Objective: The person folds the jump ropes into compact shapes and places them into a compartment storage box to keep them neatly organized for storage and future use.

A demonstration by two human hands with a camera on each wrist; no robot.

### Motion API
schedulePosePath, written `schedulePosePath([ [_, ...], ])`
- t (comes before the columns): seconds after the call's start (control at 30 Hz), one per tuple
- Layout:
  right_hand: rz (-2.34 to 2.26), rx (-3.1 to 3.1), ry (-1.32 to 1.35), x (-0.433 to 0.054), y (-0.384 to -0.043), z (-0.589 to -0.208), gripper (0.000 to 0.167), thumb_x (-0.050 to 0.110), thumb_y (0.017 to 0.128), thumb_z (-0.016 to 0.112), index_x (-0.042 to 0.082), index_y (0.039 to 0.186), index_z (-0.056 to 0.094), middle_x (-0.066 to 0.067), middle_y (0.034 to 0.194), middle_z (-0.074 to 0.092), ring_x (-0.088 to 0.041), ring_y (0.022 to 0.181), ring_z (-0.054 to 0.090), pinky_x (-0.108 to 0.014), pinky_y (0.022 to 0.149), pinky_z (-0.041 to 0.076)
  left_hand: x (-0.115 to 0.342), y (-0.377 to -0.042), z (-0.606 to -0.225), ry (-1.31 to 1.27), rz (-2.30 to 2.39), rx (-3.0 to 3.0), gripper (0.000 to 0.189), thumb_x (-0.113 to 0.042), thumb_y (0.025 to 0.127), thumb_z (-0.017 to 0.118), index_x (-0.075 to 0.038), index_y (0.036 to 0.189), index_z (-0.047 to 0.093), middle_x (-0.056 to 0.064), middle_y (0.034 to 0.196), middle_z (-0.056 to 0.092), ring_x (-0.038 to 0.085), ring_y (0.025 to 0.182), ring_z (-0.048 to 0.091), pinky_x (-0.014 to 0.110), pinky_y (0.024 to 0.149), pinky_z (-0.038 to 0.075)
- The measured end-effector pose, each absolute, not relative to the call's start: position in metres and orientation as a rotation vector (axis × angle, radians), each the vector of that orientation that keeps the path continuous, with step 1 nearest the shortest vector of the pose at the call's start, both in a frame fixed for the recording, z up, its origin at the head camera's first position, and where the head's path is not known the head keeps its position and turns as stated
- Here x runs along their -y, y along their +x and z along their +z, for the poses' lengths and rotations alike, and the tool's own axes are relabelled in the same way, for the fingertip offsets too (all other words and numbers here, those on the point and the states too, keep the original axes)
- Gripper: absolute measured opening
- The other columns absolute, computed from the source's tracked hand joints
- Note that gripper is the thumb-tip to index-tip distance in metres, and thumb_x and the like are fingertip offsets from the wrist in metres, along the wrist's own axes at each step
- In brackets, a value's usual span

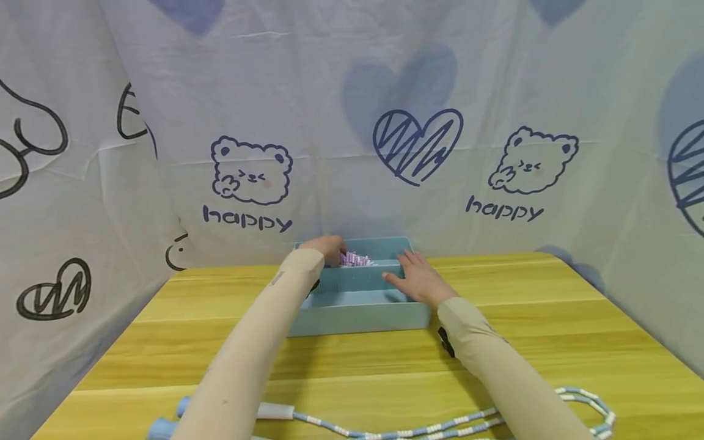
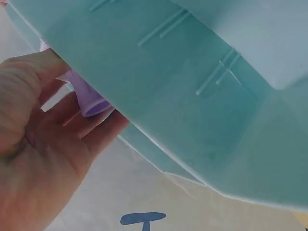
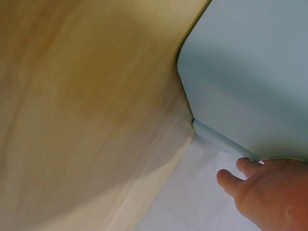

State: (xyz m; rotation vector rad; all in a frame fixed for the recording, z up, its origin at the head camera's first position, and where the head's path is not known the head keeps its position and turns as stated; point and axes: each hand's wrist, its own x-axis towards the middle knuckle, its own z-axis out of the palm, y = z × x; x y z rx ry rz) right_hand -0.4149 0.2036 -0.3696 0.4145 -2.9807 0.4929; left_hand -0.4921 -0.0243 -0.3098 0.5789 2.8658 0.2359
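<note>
A light-blue divided box stands at the far side of the table. My left hand reaches into its back compartment, beside a heap of purple and white beaded jump rope. In the left wrist view, a flared purple handle sits between the thumb and the curled fingers of that hand, partly hidden by the thumb and the box wall. My right hand rests on the box's right side with its fingers spread. The right wrist view shows its fingers right at the box's rim.
A blue and white beaded jump rope lies along the near part of the wooden table, with a white and blue handle beside my left forearm. Printed cloth hangs right behind the box.
</note>
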Motion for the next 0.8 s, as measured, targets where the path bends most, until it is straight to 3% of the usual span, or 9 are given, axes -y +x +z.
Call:
schedulePosePath([
  [0.07, 0.499, 2.983, 0.429, -0.200, -0.413, -0.370, 0.078, 0.054, 0.101, 0.042, -0.004, 0.151, 0.028, -0.025, 0.158, 0.017, -0.044, 0.145, 0.012, -0.054, 0.116, 0.013, 0.029, -0.492, -0.310, 0.551, 0.258, -2.847, 0.045, 0.004, 0.091, 0.056, -0.012, 0.131, 0.064, 0.009, 0.133, 0.059, 0.025, 0.107, 0.053, 0.042, 0.093, 0.045],
  [0.23, 0.489, 2.978, 0.446, -0.196, -0.411, -0.370, 0.079, 0.055, 0.101, 0.042, -0.004, 0.152, 0.027, -0.026, 0.158, 0.017, -0.044, 0.145, 0.012, -0.055, 0.115, 0.014, 0.039, -0.490, -0.305, 0.622, 0.309, -2.801, 0.047, -0.005, 0.093, 0.059, -0.009, 0.139, 0.055, 0.012, 0.143, 0.050, 0.028, 0.123, 0.049, 0.045, 0.102, 0.041],
  [0.4, 0.477, 2.971, 0.448, -0.197, -0.412, -0.365, 0.078, 0.053, 0.101, 0.042, -0.004, 0.152, 0.026, -0.027, 0.158, 0.017, -0.046, 0.144, 0.011, -0.057, 0.114, 0.014, 0.041, -0.474, -0.284, 0.732, 0.477, -2.740, 0.055, 0.001, 0.090, 0.053, -0.009, 0.144, 0.048, 0.017, 0.148, 0.043, 0.033, 0.133, 0.043, 0.048, 0.107, 0.036],
  [0.57, 0.463, 2.974, 0.454, -0.199, -0.414, -0.364, 0.078, 0.052, 0.102, 0.042, -0.005, 0.152, 0.026, -0.027, 0.157, 0.018, -0.047, 0.144, 0.012, -0.057, 0.114, 0.014, 0.035, -0.446, -0.256, 0.841, 0.461, -2.750, 0.062, 0.011, 0.087, 0.045, -0.014, 0.143, 0.050, 0.017, 0.146, 0.045, 0.032, 0.133, 0.043, 0.046, 0.105, 0.040],
  [0.8, 0.478, 2.970, 0.477, -0.203, -0.415, -0.368, 0.077, 0.052, 0.102, 0.041, -0.006, 0.151, 0.026, -0.028, 0.157, 0.019, -0.048, 0.143, 0.014, -0.060, 0.113, 0.016, 0.026, -0.376, -0.233, 1.237, 0.312, -2.748, 0.047, 0.002, 0.096, 0.052, -0.015, 0.139, 0.053, 0.008, 0.138, 0.055, 0.026, 0.127, 0.051, 0.037, 0.101, 0.044],
])
